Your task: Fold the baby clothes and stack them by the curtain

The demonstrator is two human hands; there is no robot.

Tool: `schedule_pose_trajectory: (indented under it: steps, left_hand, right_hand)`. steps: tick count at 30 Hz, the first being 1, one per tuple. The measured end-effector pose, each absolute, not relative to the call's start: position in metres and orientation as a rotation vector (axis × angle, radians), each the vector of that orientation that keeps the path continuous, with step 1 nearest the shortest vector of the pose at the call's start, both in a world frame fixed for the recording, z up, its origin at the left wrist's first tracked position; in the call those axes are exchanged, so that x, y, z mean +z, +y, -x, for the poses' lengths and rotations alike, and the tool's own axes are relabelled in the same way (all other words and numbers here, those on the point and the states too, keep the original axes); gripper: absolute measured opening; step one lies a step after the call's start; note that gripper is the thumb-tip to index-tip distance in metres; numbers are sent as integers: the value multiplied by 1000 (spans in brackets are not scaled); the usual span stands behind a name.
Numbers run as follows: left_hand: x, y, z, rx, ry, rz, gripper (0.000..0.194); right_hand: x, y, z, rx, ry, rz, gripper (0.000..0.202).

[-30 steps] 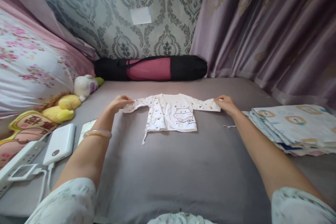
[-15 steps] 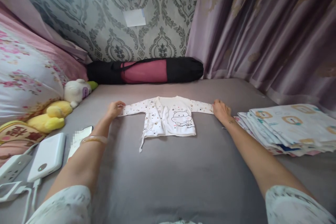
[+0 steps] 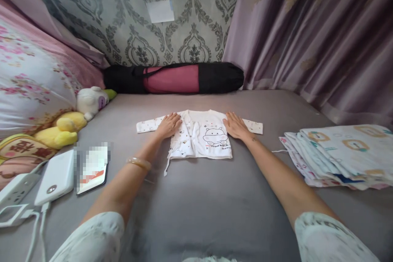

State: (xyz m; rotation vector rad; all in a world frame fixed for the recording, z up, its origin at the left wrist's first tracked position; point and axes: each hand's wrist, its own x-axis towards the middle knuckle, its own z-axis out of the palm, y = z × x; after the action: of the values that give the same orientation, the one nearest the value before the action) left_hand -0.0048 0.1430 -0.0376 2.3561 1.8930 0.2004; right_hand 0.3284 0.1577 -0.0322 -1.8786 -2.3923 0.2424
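Observation:
A small white baby shirt (image 3: 201,147) lies spread on the grey bed sheet (image 3: 196,204), its sleeves stretched out to both sides. It has a printed cartoon animal on one half, small dots on the other, and a tie string hanging at its lower left corner. My left hand (image 3: 170,125) rests flat and open on the shirt where the left-side sleeve meets the body. On the other shoulder lies my right hand (image 3: 236,125), also flat with fingers extended. Both sleeve cuffs show beyond the hands.
At right sits a stack of folded printed cloths (image 3: 340,151). Along the left are a phone (image 3: 93,172), a white power bank (image 3: 57,178), a power strip (image 3: 20,188) with cables, and plush toys (image 3: 58,133). A black and red long bag (image 3: 172,78) lies against the wall.
Both hands have let go of the sleeve ends and moved inward to the shirt's shoulders, flattening out. The shirt stays spread in place. The view has shifted slightly.

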Motion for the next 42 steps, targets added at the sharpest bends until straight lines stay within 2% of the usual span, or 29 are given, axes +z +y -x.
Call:
schedule_pose_trajectory:
  steps: [5, 10, 13, 16, 18, 20, 22, 27, 30, 32, 34, 38, 42]
  left_hand:
    - [-44, 139, 6, 46, 1904, -2270, 63]
    - [-29, 137, 4, -27, 1885, -2249, 66]
    - [-11, 125, -14, 206, 1963, -2359, 56]
    - [8, 101, -42, 571, 1833, -2370, 36]
    - [16, 83, -62, 708, 1712, -2243, 31]
    - [16, 68, -76, 737, 1695, -2099, 31]
    - [10, 56, -82, 701, 1775, -1993, 29]
    - [-10, 36, -77, 571, 1943, -1959, 26]
    - [-12, 28, -73, 560, 1943, -1970, 21]
    - [-10, 24, -74, 543, 1951, -1968, 27]
    - [-6, 20, -76, 507, 1951, -1971, 32]
    - [-1, 15, -77, 395, 1948, -2004, 41]
    - [-1, 14, -78, 342, 1985, -2039, 35]
  right_hand:
    - [-41, 160, -332, 281, -2402, 1936, 68]
    - [-33, 160, -335, 373, -2359, 1920, 61]
    - [-18, 153, -327, 322, -2202, 1837, 50]
    - [-3, 137, -302, 283, -2111, 1656, 40]
    - [3, 122, -278, 421, -2192, 1556, 27]
    - [5, 105, -255, 702, -2310, 1398, 17]
    - [5, 89, -238, 827, -2392, 1354, 13]
    - [2, 66, -226, 773, -2456, 1521, 24]
    - [0, 66, -228, 718, -2440, 1510, 16]
    - [-3, 71, -231, 750, -2403, 1485, 8]
    - [-7, 77, -235, 907, -2319, 1461, 3]
    - [-12, 87, -243, 1358, -1931, 1418, 7]
    - [-5, 87, -246, 1480, -1647, 1378, 8]
